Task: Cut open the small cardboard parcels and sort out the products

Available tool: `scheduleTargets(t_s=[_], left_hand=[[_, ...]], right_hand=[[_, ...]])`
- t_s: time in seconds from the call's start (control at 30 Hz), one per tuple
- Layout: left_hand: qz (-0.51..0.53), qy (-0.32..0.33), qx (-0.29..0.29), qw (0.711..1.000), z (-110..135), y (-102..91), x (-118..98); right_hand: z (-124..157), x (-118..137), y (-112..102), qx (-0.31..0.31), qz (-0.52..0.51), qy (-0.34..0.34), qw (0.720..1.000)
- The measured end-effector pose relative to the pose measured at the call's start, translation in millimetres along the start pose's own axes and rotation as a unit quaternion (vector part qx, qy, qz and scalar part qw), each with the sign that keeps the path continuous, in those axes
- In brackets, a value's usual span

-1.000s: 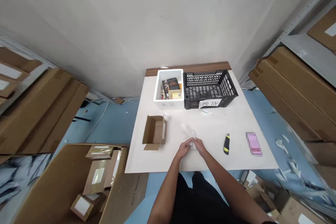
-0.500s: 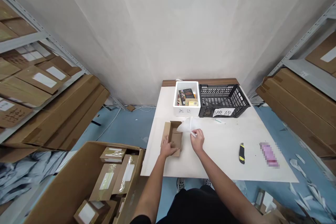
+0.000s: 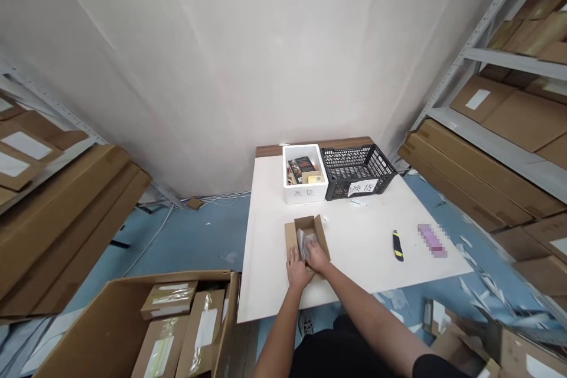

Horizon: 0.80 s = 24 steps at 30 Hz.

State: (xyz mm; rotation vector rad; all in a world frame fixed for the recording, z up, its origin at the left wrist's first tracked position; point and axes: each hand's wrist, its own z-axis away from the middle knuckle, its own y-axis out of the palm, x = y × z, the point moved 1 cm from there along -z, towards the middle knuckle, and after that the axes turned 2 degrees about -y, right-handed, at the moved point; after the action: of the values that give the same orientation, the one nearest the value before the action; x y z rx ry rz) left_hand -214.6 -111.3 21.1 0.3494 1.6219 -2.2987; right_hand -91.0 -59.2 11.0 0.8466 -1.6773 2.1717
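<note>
take the open carton [image 3: 323, 238] as the clock's centre, with twelve toward the wall [image 3: 221, 71]. find the pale translucent wrap [image 3: 303, 240] inside, crumpled and partly covered by the right hand [image 3: 317, 256]. from seven o'clock, brace with the left hand [image 3: 299, 270], laid loosely spread over the near end of the nine o'clock flap [image 3: 290, 236], apparently gripping nothing. with the right hand, reach in from five o'clock, fingers bent down against the wrap; pinching or only pressing, hard to tell with fingertips hidden.

to do this well, steady the carton with light, even pressure from the left; press too hard and probably buckle the side or skew the carton on the desk [image 3: 266, 260]. gather the wrap toward the middle rather than scraping along a wall of the carton, where likely to snag or spring back out. mind the two o'clock flap [image 3: 319, 227], leaning outward and easy to knock with the right forearm. leave alone the cutter [image 3: 397, 246], well apart at three o'clock. likewise steer clear of the white bin [image 3: 305, 194] at twelve and the black crate [image 3: 340, 191] at one.
</note>
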Motion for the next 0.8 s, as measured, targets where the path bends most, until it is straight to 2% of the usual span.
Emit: scheduleTargets(t_s=[0.13, 0.23, 0.3, 0.4, 0.5, 0.6, 0.7, 0.8], left_hand=[[-0.003, 0.105, 0.066, 0.992, -1.3, -1.9, 15.2], [-0.034, 0.143, 0.058, 0.987, -2.2, -3.3, 13.3], [-0.043, 0.153, 0.027, 0.987, -1.6, -5.2, -0.7], [-0.035, 0.192, -0.009, 0.981, 0.0, -10.0, -40.9], [-0.018, 0.237, -0.021, 0.971, 1.3, -15.5, -99.3], [0.001, 0.289, -0.036, 0.957, 4.6, -14.1, -177.9], [0.009, 0.353, -0.045, 0.935, 15.9, 4.4, -280.5], [0.012, 0.445, -0.030, 0.895, 41.3, 41.8, -393.8]], right_hand=[[26.2, -21.8, -7.0, -0.046, 0.004, 0.016, 0.999], [59.7, -37.3, -13.5, -0.040, 0.024, -0.004, 0.999], [83.7, -47.3, -21.2, -0.048, 0.048, -0.003, 0.998], [112.9, -64.1, -43.2, -0.101, 0.074, 0.050, 0.991], [137.2, -84.8, -81.1, -0.187, 0.068, 0.102, 0.975], [172.2, -115.0, -133.3, -0.292, 0.048, 0.127, 0.947], [229.4, -162.1, -190.5, -0.398, 0.047, 0.166, 0.901], [306.7, -220.5, -235.7, -0.479, 0.050, 0.235, 0.844]])
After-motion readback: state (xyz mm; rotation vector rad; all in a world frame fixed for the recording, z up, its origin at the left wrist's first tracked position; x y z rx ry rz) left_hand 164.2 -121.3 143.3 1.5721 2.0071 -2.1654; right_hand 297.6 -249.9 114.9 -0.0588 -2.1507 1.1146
